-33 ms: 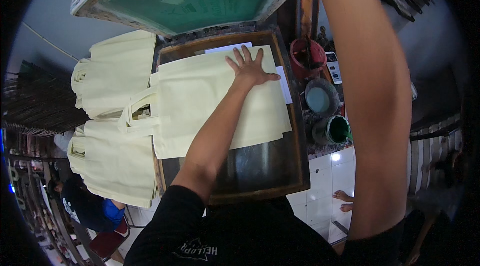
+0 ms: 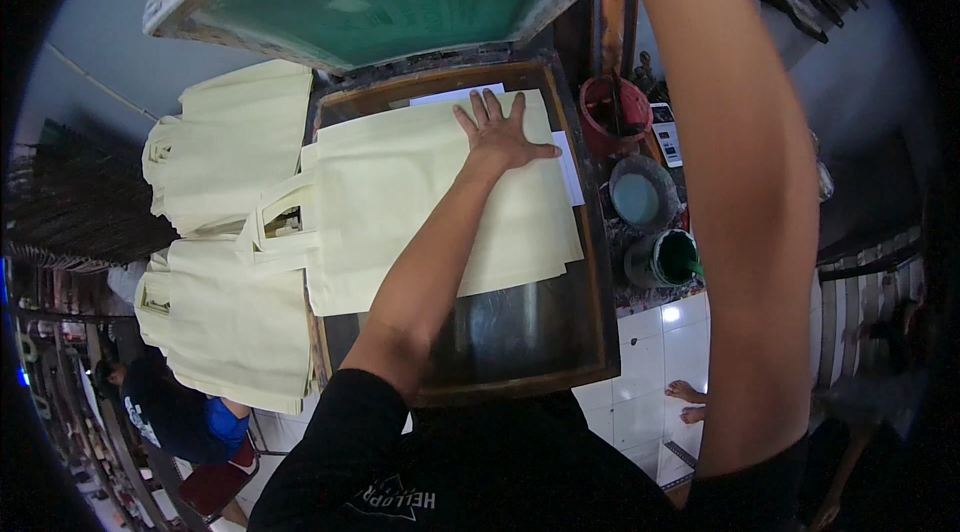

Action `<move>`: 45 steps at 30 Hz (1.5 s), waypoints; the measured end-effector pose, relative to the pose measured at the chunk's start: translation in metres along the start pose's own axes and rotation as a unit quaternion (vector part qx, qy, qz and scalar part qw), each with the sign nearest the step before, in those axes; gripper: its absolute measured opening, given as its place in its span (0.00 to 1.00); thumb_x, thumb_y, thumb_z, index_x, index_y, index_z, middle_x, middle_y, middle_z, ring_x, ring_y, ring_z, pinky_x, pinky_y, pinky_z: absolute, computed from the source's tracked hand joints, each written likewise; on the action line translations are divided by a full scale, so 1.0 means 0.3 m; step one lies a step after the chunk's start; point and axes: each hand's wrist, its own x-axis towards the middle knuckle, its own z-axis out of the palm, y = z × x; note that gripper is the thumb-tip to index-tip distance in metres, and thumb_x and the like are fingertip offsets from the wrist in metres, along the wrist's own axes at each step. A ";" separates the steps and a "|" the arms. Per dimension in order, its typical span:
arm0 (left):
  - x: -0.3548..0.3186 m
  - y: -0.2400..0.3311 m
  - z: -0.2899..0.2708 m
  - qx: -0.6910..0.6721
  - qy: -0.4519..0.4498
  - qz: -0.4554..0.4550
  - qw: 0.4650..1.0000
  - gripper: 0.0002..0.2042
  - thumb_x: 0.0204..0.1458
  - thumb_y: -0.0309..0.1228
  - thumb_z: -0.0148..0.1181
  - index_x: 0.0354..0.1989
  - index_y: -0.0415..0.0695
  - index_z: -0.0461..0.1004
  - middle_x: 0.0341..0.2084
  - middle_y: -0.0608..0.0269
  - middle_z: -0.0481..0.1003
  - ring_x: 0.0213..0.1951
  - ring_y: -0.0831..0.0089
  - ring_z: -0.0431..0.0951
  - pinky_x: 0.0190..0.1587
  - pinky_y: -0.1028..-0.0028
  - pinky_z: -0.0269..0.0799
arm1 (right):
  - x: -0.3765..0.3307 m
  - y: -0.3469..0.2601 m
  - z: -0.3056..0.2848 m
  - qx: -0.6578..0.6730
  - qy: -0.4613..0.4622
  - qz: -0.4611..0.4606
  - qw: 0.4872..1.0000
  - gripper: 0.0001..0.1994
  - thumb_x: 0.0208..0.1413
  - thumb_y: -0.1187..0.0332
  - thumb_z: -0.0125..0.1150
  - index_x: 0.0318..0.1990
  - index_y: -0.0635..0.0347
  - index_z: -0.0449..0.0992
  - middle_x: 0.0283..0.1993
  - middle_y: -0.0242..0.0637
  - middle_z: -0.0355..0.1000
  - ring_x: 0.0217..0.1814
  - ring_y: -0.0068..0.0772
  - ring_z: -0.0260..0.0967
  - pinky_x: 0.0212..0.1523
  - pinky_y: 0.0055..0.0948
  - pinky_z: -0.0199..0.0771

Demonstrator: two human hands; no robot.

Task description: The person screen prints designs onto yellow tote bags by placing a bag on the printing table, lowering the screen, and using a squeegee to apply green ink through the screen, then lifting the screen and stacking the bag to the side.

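A cream fabric tote bag (image 2: 390, 192) lies flat on a dark, wood-edged board (image 2: 530, 337), its handles hanging past the left edge. My left hand (image 2: 498, 140) rests on the bag near its far right corner, palm down with fingers spread. White paper (image 2: 570, 172) sticks out from under the bag. Beyond the board, a screen-printing frame (image 2: 370, 2) with green mesh is raised at a tilt. My right forearm (image 2: 745, 162) reaches up past the picture's top, beside the frame's right end; the right hand itself is out of sight.
Stacks of cream bags (image 2: 240, 147) sit left of the board. On the right stand a red bucket (image 2: 613, 112), a bowl of pale liquid (image 2: 636, 200), a pot of green ink (image 2: 672, 260) and a phone (image 2: 666, 135). A seated person (image 2: 175, 407) is at lower left; someone's bare feet (image 2: 688, 402) show on the tiles.
Almost nothing differs. My right forearm has shifted very slightly left; the left hand stays flat on the bag.
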 end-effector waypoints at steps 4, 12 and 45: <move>-0.167 -0.084 -0.062 -0.277 0.274 0.170 0.905 0.44 0.54 0.54 0.66 0.70 0.34 0.58 0.67 0.37 0.63 0.71 0.47 0.61 0.71 0.55 0.55 | -0.197 -0.066 0.015 0.091 -0.074 0.070 0.991 0.12 0.59 0.64 0.64 0.37 0.66 0.83 0.30 0.50 0.79 0.32 0.47 0.77 0.38 0.44 0.76; -1.014 -0.300 -0.022 -0.716 0.112 0.055 0.687 0.16 0.62 0.35 0.60 0.42 0.29 0.76 0.32 0.45 0.82 0.31 0.62 0.83 0.40 0.64 0.80 | -0.876 -0.222 0.217 0.127 -0.055 0.033 0.990 0.06 0.60 0.67 0.60 0.36 0.58 0.73 0.33 0.42 0.75 0.36 0.45 0.77 0.35 0.44 0.76; -1.069 -0.385 0.248 -0.794 -0.075 -0.160 0.581 0.13 0.63 0.32 0.59 0.43 0.31 0.77 0.29 0.49 0.81 0.24 0.68 0.82 0.29 0.73 0.78 | -0.504 0.259 0.849 -0.018 -0.320 0.014 0.947 0.17 0.59 0.52 0.63 0.45 0.55 0.81 0.39 0.49 0.79 0.44 0.54 0.77 0.48 0.52 0.75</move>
